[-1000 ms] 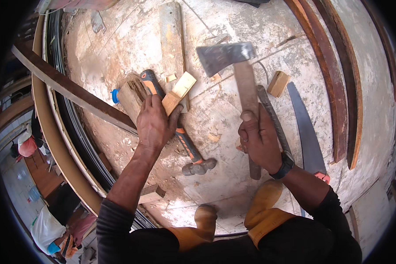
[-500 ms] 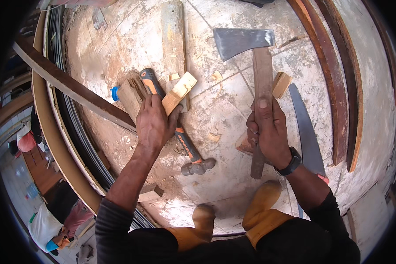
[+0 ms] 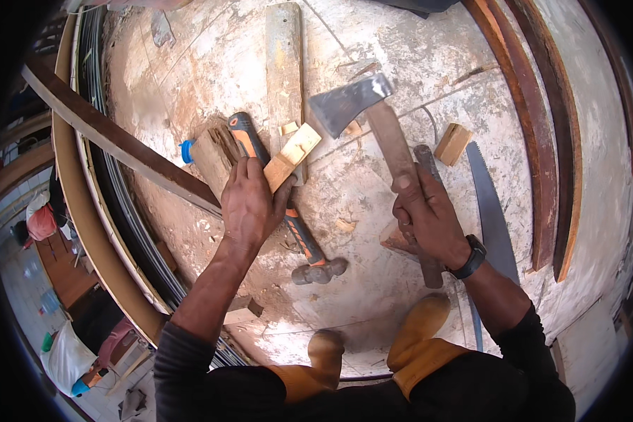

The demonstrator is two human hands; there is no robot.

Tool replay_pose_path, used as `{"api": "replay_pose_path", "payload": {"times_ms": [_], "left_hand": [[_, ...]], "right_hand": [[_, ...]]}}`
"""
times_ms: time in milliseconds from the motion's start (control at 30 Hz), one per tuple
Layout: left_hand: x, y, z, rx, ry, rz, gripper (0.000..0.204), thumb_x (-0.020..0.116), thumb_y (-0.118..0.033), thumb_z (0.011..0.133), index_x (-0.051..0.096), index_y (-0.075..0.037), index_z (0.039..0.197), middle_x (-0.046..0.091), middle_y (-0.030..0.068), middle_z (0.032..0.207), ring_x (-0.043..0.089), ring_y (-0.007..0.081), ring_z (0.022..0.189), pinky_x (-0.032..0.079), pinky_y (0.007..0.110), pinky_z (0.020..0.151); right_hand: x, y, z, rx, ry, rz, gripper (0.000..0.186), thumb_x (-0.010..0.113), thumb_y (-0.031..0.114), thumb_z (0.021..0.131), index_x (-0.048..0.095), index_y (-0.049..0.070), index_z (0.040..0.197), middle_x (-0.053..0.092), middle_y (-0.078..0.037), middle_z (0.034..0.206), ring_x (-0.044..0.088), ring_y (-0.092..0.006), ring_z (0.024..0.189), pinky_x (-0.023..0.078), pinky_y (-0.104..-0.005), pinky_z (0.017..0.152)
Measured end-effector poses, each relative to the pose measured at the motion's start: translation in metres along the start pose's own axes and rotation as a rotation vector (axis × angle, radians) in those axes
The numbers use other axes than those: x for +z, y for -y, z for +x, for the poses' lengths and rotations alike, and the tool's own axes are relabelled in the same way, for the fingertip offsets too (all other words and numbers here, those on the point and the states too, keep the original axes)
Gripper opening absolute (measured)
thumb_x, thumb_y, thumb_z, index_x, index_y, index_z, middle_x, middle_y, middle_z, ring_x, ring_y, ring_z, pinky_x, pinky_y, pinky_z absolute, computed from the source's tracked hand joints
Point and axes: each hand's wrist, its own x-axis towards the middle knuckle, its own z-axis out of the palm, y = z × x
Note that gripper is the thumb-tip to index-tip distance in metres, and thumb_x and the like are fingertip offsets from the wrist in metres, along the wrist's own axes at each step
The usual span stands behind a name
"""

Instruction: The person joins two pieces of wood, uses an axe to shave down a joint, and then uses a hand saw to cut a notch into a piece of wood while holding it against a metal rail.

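Observation:
My left hand (image 3: 249, 202) grips a short pale wood block (image 3: 293, 156), its fresh-cut end pointing up and right. The orange-and-black handle of a hammer (image 3: 318, 271) passes beneath that hand. My right hand (image 3: 432, 214) is wrapped round the wooden handle of an axe (image 3: 353, 104), whose dark metal head lies up and left of the fist, a short way from the block. A weathered wood chunk (image 3: 212, 156) rests just left of my left hand. Beside my right fist lies a dark rod-like piece (image 3: 427, 156), partly hidden by the hand.
A handsaw (image 3: 491, 204) and a small wood offcut (image 3: 454, 144) lie to the right. Long dark boards (image 3: 541, 176) curve past them. At the far side is a worn plank (image 3: 283, 63). Dark timber (image 3: 126, 141) slants in from the left, where people (image 3: 74, 355) work beyond the edge.
The axe has tilted left, and its head has come down nearer the pale block. My left hand still holds the block in nearly the same place.

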Motion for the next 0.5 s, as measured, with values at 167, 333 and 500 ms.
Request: {"api": "replay_pose_path", "payload": {"times_ms": [167,333,500], "left_hand": [[-0.012,-0.002,0.01,0.025,-0.037,-0.017,0.042,0.079,-0.026,0.082,0.051,0.002,0.094,0.056,0.0217,0.092,0.059,0.0417,0.086,0.05,0.05,0.073],[-0.021,-0.006,0.017,0.033,-0.065,0.011,0.043,0.079,-0.028,0.082,0.05,0.002,0.094,0.056,0.0212,0.091,0.059,0.0416,0.085,0.05,0.05,0.072],[-0.013,-0.005,0.008,0.017,-0.044,0.008,0.043,0.079,-0.028,0.082,0.049,0.001,0.093,0.056,0.021,0.09,0.059,0.0416,0.085,0.05,0.049,0.073]], "right_hand": [[0.001,0.015,0.002,-0.033,0.03,-0.145,0.037,0.048,0.043,0.106,0.05,0.007,0.103,0.046,0.002,0.067,0.044,-0.0038,0.053,0.046,-0.0254,0.045],[0.01,0.023,0.003,-0.08,-0.172,0.225,0.036,0.05,0.042,0.105,0.051,0.005,0.102,0.046,0.003,0.066,0.045,-0.0045,0.054,0.041,-0.0257,0.044],[-0.002,0.026,-0.001,0.088,0.065,0.034,0.037,0.049,0.044,0.105,0.051,0.008,0.101,0.046,0.004,0.064,0.047,-0.0046,0.054,0.042,-0.0253,0.044]]}}
